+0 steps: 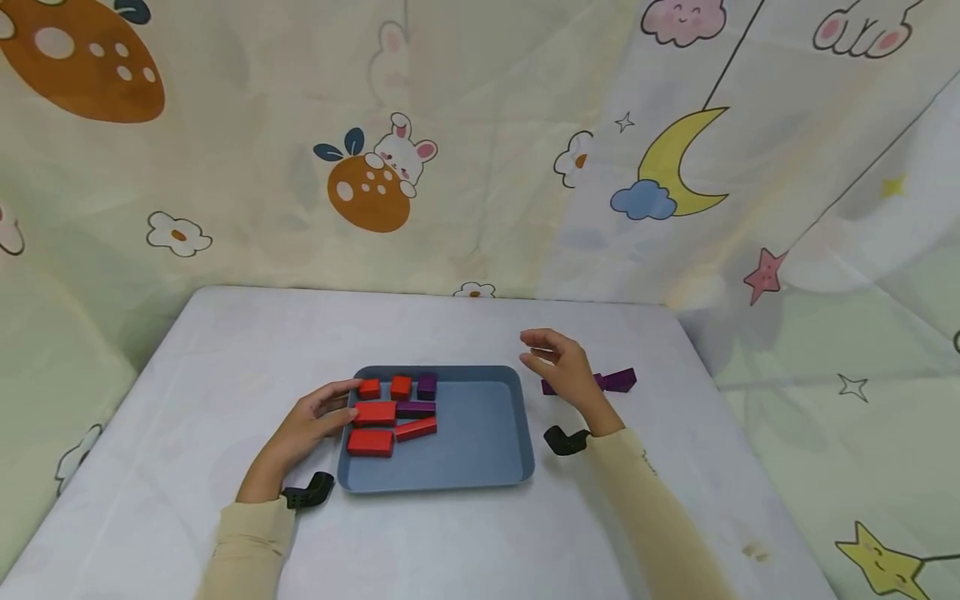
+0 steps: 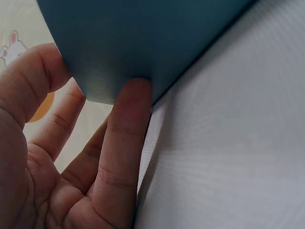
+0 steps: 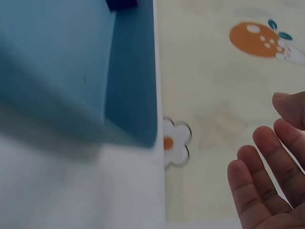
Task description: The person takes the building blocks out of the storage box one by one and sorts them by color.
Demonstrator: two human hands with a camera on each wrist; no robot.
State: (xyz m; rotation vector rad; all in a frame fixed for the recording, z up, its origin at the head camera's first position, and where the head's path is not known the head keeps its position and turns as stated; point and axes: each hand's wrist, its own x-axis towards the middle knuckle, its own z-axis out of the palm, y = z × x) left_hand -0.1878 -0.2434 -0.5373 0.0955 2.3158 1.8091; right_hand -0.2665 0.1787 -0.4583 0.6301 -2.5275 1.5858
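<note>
My left hand (image 1: pixel 306 427) is at the left side of a blue-grey tray (image 1: pixel 480 483). In the left wrist view its thumb reaches the rim, while a finger presses the outer wall of the tray (image 2: pixel 128 43). Red blocks (image 1: pixel 371 443) and two purple blocks (image 1: pixel 427 386) lie in the tray's left half. Right of the tray, my right hand (image 1: pixel 564 367) hovers with loosely bent fingers and holds nothing. Beneath and beside it, purple blocks (image 1: pixel 620 381) lie on the table, partly hidden by the hand. In the right wrist view, the fingers (image 3: pixel 267 174) stand apart from the tray.
A white-covered table (image 1: pixel 450 542) bears the tray and blocks. Behind it hangs a printed cloth (image 1: pixel 495 125) with cartoon figures. Black camera mounts (image 1: pixel 566 440) sit at both wrists, low over the table.
</note>
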